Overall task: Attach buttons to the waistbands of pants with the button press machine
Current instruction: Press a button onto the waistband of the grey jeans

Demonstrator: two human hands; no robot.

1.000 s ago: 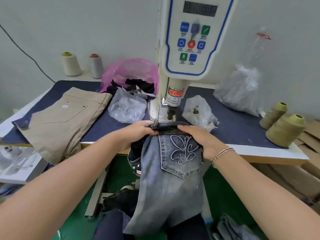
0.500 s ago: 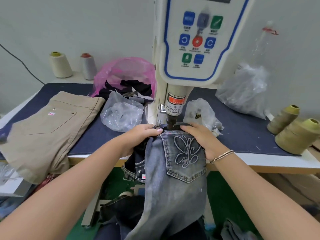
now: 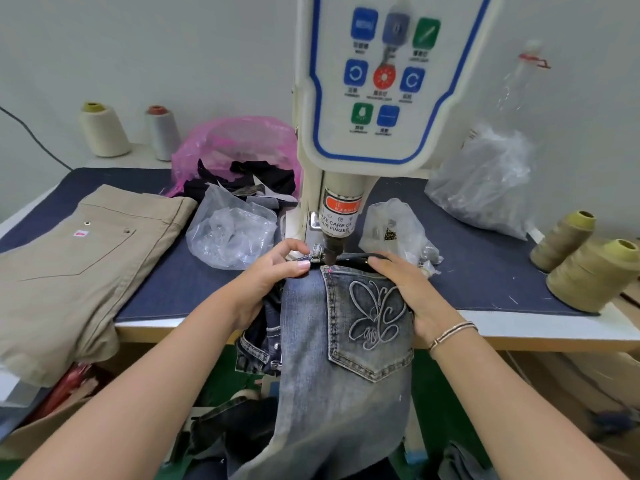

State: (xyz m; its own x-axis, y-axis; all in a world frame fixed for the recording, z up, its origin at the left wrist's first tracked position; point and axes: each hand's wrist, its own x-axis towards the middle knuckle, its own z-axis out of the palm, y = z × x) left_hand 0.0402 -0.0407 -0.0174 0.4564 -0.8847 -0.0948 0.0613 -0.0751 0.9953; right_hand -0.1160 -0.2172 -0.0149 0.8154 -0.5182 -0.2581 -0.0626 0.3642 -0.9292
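Denim jeans (image 3: 343, 358) waistband under press head (image 3: 330, 249) | left hand (image 3: 273, 271) pinches band | right hand (image 3: 408, 289) presses flat, fingers straight | keep fingertips clear

On the surface (image 3: 485, 278) lie khaki trousers (image 3: 79, 268) at the left, a pink bag (image 3: 239, 143) of dark scraps, three clear bags (image 3: 232, 230), two pale thread cones (image 3: 104, 131) at the back and two olive cones (image 3: 588, 271) at the right
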